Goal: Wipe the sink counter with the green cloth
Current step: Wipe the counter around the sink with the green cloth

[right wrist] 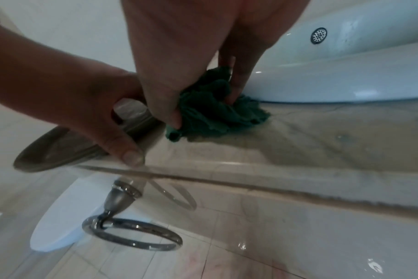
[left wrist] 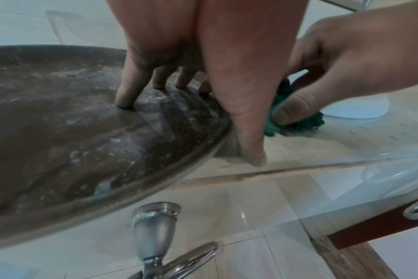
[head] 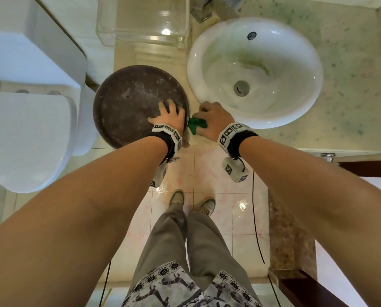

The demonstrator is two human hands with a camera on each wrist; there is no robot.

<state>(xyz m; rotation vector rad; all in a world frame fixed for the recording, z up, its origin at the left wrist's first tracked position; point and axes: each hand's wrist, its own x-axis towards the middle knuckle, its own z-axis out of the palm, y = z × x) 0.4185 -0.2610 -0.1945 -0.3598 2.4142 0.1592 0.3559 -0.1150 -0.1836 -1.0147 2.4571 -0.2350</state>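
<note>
The crumpled green cloth (head: pixel 197 126) (right wrist: pixel 217 113) lies on the beige stone counter (head: pixel 340 85) in the narrow strip between a round brown tray (head: pixel 127 103) and the white sink (head: pixel 256 72). My right hand (head: pixel 213 120) (right wrist: pixel 204 107) grips the cloth from above and presses it onto the counter at the sink's rim. My left hand (head: pixel 166 113) (left wrist: pixel 189 120) holds the tray's right rim, with the fingers standing on the dusty inside and the thumb down outside the rim. In the left wrist view the cloth (left wrist: pixel 308 120) pokes out under the right thumb.
A white toilet (head: pixel 30 140) stands left of the counter. A clear plastic box (head: pixel 140 21) and a glass item (head: pixel 201 12) sit at the back. Green specks dot the counter right of the sink. A chrome towel ring (right wrist: pixel 131 237) hangs below the counter's front edge.
</note>
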